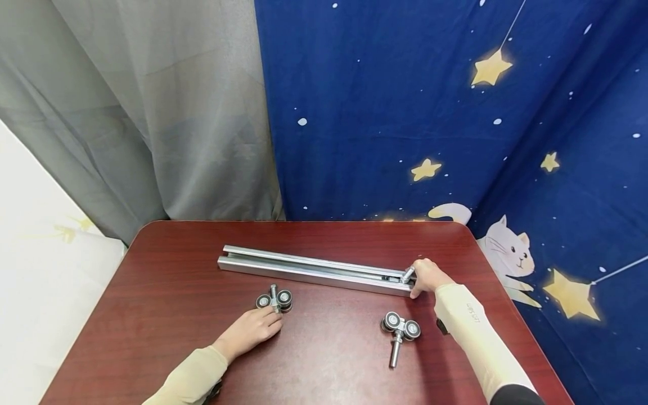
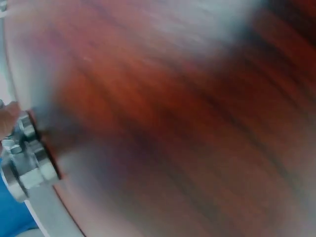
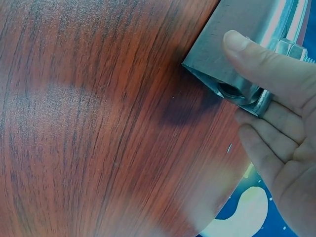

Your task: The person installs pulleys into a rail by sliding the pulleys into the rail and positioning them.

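Observation:
At the middle of the table, my left hand (image 1: 251,333) pinches a steel roller trolley (image 1: 284,297), its bolt pointing away from me. That trolley shows at the left edge of the left wrist view, with a blurred fingertip (image 2: 7,121) against it. My right hand (image 1: 428,275) grips the right end of a long slotted metal track (image 1: 304,273). The right wrist view has the thumb flat on the track's side wall (image 3: 217,54), fingers round its far side. A bolt (image 1: 408,274) of another trolley, mostly hidden inside the track, stands up through the slot beside the thumb.
A third roller trolley (image 1: 398,325) lies right of centre, its bolt toward me. The reddish-brown wooden table (image 1: 167,281) has rounded far corners. Behind it hang a grey curtain (image 1: 202,112) and a blue star-patterned curtain (image 1: 364,112).

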Action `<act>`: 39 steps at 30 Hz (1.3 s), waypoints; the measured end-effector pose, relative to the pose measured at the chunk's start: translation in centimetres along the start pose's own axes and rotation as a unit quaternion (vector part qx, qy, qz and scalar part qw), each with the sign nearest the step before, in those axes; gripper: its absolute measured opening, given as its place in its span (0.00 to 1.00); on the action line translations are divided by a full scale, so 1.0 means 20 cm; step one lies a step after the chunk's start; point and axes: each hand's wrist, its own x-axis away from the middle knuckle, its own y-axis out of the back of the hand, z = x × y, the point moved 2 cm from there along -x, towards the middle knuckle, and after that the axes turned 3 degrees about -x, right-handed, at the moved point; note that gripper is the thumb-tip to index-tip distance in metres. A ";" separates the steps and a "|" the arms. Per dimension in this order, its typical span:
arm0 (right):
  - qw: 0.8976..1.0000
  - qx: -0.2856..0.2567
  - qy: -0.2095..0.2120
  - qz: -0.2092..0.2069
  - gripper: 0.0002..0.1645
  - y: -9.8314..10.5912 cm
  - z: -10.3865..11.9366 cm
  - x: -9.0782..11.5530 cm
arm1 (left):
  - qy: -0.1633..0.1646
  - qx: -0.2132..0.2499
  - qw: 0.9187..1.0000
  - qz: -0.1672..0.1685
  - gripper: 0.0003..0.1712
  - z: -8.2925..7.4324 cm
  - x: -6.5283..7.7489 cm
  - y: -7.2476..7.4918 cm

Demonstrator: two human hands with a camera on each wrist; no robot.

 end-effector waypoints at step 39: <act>1.000 0.000 -0.010 0.002 0.30 -0.01 0.00 0.01 | 0.438 0.259 0.859 -0.045 0.11 0.17 -0.04 0.01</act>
